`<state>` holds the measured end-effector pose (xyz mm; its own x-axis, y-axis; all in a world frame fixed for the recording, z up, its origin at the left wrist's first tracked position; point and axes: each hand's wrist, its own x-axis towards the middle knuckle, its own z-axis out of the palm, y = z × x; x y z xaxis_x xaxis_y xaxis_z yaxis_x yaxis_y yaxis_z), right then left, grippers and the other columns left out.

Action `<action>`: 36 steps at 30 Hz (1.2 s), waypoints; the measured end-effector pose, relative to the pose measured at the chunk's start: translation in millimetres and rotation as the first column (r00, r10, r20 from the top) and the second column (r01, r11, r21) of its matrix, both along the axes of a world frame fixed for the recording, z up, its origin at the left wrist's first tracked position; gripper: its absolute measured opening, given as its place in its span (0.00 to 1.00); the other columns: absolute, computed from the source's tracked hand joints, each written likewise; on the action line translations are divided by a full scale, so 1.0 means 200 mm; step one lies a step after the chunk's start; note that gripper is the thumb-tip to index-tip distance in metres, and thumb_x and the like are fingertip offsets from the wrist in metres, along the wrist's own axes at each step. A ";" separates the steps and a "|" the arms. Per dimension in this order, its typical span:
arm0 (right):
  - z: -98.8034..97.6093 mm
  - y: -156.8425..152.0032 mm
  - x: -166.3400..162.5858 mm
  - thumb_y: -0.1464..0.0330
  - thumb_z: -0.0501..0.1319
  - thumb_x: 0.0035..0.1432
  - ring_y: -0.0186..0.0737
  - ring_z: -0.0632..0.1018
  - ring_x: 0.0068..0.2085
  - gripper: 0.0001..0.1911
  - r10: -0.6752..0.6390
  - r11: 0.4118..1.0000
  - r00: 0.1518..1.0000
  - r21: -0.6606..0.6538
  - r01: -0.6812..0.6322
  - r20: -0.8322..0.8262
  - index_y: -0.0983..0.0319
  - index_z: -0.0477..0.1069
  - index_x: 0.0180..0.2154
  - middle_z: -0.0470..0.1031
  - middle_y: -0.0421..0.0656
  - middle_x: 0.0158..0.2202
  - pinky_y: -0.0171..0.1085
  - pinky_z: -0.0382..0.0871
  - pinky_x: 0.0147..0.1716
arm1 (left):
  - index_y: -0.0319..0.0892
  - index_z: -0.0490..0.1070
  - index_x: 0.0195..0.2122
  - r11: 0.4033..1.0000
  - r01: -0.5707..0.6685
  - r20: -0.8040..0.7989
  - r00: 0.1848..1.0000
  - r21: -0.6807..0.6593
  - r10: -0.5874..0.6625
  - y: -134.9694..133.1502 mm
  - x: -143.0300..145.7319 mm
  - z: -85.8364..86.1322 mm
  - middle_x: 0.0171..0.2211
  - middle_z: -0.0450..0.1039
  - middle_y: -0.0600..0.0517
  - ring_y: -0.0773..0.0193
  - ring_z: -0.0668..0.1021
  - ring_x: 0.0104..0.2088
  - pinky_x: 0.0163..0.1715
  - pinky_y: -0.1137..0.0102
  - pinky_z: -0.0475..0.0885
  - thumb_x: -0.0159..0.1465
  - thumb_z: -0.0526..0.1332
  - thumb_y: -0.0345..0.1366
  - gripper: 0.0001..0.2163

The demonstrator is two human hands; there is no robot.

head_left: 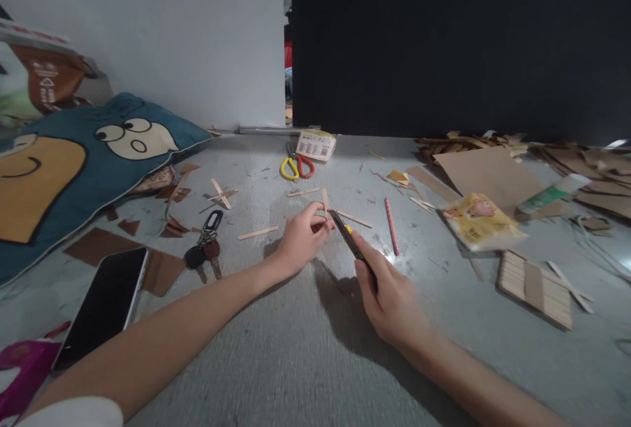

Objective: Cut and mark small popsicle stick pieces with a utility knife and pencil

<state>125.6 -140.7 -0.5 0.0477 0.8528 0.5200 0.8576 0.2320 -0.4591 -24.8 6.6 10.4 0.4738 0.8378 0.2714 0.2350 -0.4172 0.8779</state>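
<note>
Left hand (304,236): pinching stick (325,201)
Right hand (392,292): gripping knife (353,245)
Stick: aimed toward table's (276,348) far edge, knife tip just right

I see utility knife (350,240): black, yellow | craft stick (325,199): pale tan | pencil (392,226): pink, patterned | scissors handles (306,167): yellow, red | cushion (101,164): teal, cartoon print | glue stick (553,194): green, white

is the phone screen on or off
Off, by the look of it: the phone screen is plain black, with nothing lit on it.
</note>
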 end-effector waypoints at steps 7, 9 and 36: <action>0.00 0.01 0.01 0.66 0.47 0.77 0.43 0.85 0.34 0.27 0.017 0.999 0.999 -0.029 -0.016 0.040 0.59 0.59 0.73 0.83 0.51 0.44 0.38 0.80 0.33 | 0.44 0.70 0.45 1.000 0.003 -0.004 1.000 0.011 -0.003 -0.01 0.00 -0.01 0.28 0.81 0.55 0.65 0.76 0.25 0.31 0.71 0.70 0.69 0.61 0.37 0.06; 0.00 0.01 0.01 0.66 0.47 0.78 0.43 0.84 0.33 0.27 0.022 0.999 0.998 -0.032 -0.020 0.060 0.60 0.59 0.73 0.82 0.50 0.42 0.37 0.78 0.32 | 0.44 0.70 0.45 1.000 -0.001 -0.010 1.000 0.026 0.001 0.00 0.00 -0.01 0.28 0.81 0.55 0.65 0.75 0.25 0.31 0.71 0.69 0.69 0.61 0.37 0.06; 0.02 0.01 0.01 0.65 0.47 0.78 0.41 0.81 0.28 0.25 0.004 1.000 0.992 -0.025 -0.001 0.125 0.60 0.64 0.70 0.80 0.47 0.35 0.35 0.72 0.26 | 0.44 0.70 0.45 0.999 0.003 -0.037 0.999 0.042 -0.001 0.01 -0.01 -0.04 0.29 0.81 0.54 0.65 0.77 0.27 0.33 0.70 0.69 0.69 0.61 0.36 0.06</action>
